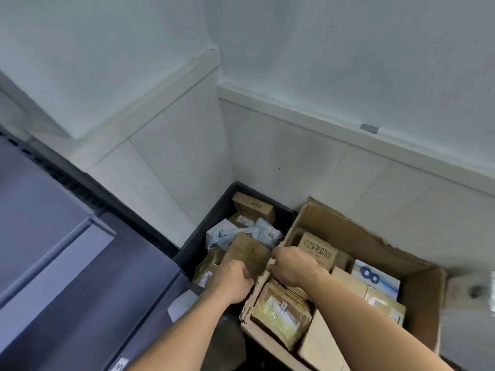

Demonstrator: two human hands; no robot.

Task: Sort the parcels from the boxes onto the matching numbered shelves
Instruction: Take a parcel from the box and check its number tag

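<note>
Brown parcel (247, 251) at frame centre over the dark bin (187, 253), lower edge held by the left hand (233, 279), grip curled, fingertips hidden, right hand (292, 266) pinched on the torn wall of the cardboard box (348, 231), labels blurred, grey unit (53, 210) cut off at left.

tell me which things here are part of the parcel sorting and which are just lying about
Part of the job:
cardboard box of parcels, right hand gripping its torn rim
dark crate of parcels
brown parcel, gripped by the left hand

Just there:
grey cabinet
small grey tag on the wall ledge
tiled wall
</note>
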